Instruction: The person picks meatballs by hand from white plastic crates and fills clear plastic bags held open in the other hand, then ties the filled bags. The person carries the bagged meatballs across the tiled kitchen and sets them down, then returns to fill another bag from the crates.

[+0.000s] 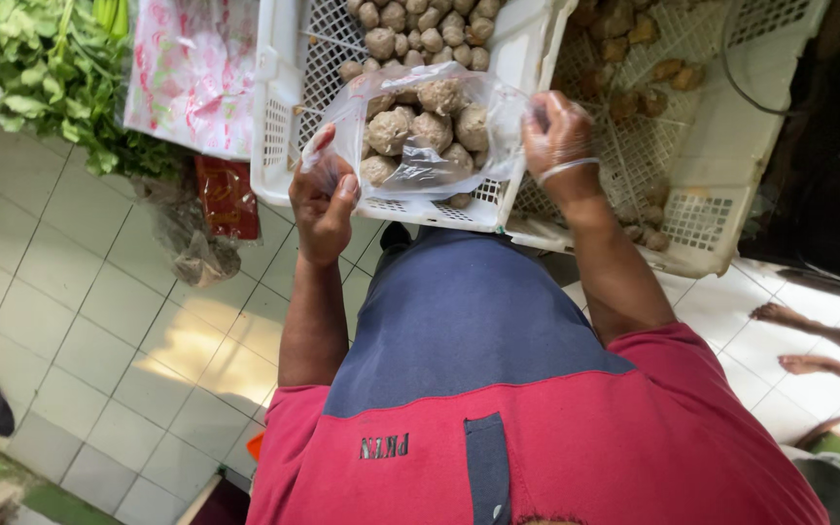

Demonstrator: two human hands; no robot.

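Pinching a thin, floppy clear plastic bag (427, 131) of heavy-looking meatballs (430, 126) by its rim, left hand (323, 199) and gloved right hand (558, 141) both closed on it.

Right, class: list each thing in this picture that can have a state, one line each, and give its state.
clear plastic bag: open, held up at both ends, partly filled with round brown balls
left hand: fingers pinching the bag's left edge
right hand: in a thin glove, gripping the bag's right edge
white crate: holds loose brown balls
leafy greens: piled at the left
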